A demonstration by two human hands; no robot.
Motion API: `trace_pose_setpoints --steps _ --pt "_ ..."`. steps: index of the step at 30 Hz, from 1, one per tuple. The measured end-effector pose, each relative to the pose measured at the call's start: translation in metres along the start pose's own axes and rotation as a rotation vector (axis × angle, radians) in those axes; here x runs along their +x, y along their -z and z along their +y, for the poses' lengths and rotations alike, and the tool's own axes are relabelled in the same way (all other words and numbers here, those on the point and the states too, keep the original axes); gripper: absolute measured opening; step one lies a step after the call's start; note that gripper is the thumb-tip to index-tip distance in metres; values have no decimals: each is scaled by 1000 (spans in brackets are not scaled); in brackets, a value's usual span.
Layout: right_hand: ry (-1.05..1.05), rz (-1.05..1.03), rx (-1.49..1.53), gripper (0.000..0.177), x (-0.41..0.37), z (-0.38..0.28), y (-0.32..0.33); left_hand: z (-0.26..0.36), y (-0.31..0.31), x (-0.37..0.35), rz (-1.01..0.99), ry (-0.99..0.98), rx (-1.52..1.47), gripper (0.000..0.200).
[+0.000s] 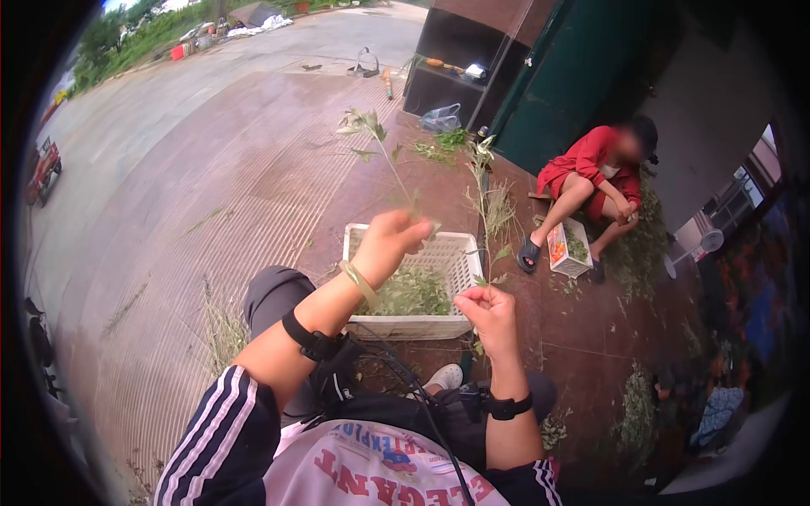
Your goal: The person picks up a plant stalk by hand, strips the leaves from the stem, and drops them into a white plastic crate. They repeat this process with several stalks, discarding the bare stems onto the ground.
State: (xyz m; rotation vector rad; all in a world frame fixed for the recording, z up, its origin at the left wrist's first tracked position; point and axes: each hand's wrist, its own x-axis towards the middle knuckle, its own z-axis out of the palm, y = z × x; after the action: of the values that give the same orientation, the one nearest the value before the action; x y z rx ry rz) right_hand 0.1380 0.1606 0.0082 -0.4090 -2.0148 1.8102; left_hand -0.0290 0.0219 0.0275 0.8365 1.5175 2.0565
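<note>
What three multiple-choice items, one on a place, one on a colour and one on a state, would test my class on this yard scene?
1. Where does the white basket stand?
A. On a shelf
B. On the ground, below the hands
C. On a chair

2. What colour is the seated person's clothing?
A. Red
B. Blue
C. Yellow

3. What state is the left hand in?
A. Open and empty
B. Grip shut on a leafy stem
C. Flat inside the basket

Answers:
1 B: the basket sits on the ground under both hands.
2 A: the clothing is plainly red.
3 B: the fingers close round the stem and hold it up. The right hand pinches a thin stalk likewise.
</note>
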Motion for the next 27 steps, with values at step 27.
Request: trace_pose_setpoints --steps 27 --pt "-210 -221 15 16 -23 59 17 -26 20 12 91 8 -52 11"
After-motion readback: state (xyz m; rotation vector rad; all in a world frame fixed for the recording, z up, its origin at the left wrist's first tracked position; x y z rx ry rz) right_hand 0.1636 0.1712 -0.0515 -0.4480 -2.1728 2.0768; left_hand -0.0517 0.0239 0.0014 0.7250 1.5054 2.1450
